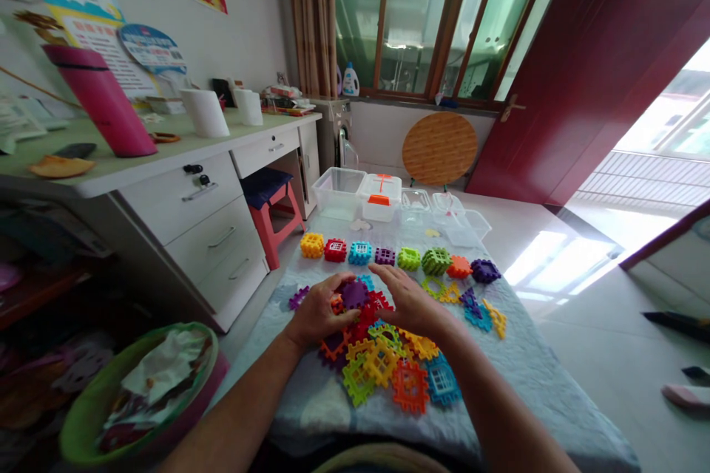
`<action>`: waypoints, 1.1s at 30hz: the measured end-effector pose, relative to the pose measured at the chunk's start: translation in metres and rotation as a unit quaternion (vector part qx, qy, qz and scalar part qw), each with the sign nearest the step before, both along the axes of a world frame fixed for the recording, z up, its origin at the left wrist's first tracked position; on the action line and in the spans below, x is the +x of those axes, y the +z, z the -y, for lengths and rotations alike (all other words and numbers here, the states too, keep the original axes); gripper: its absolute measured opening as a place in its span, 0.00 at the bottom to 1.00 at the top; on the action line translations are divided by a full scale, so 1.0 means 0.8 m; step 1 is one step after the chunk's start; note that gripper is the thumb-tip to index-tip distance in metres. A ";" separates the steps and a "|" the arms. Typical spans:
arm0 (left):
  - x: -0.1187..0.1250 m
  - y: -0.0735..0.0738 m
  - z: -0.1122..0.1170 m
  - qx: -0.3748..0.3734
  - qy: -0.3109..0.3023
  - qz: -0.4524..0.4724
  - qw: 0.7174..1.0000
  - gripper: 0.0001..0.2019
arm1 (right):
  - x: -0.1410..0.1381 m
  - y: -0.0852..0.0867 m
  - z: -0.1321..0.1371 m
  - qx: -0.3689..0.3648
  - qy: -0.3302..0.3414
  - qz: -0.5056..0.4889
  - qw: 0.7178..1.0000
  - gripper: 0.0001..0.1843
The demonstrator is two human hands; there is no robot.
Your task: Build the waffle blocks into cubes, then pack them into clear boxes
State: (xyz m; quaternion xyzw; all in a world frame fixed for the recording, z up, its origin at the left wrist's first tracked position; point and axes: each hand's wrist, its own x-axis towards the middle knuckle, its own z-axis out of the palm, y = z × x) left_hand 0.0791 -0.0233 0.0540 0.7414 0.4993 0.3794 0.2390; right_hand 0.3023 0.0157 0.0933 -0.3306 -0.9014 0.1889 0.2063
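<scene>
My left hand (322, 312) is closed around a purple plastic building piece (353, 294), thumb below it and fingers above. Just to the right, my right hand (411, 301) has its thumb and fingers apart, with nothing visible between them. Red notched pieces (368, 316) lie between the two hands. Toward me spreads a loose pile: a yellow piece (381, 362), a lime green piece (358, 378), an orange square (410, 386) and a blue window piece (442, 378). Some pieces under my hands are hidden.
Several assembled cubes stand in a row behind my hands, from a yellow cube (312, 245) to a dark purple cube (485, 270). Clear plastic boxes (339, 188) occupy the table's far end. A waste basket (83, 414) stands at left, near a white desk (205, 229).
</scene>
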 end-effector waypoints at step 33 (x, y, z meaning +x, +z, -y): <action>-0.001 -0.003 0.000 -0.023 -0.031 0.028 0.999 0.30 | -0.036 -0.028 -0.009 -0.038 0.024 -0.013 0.999 0.28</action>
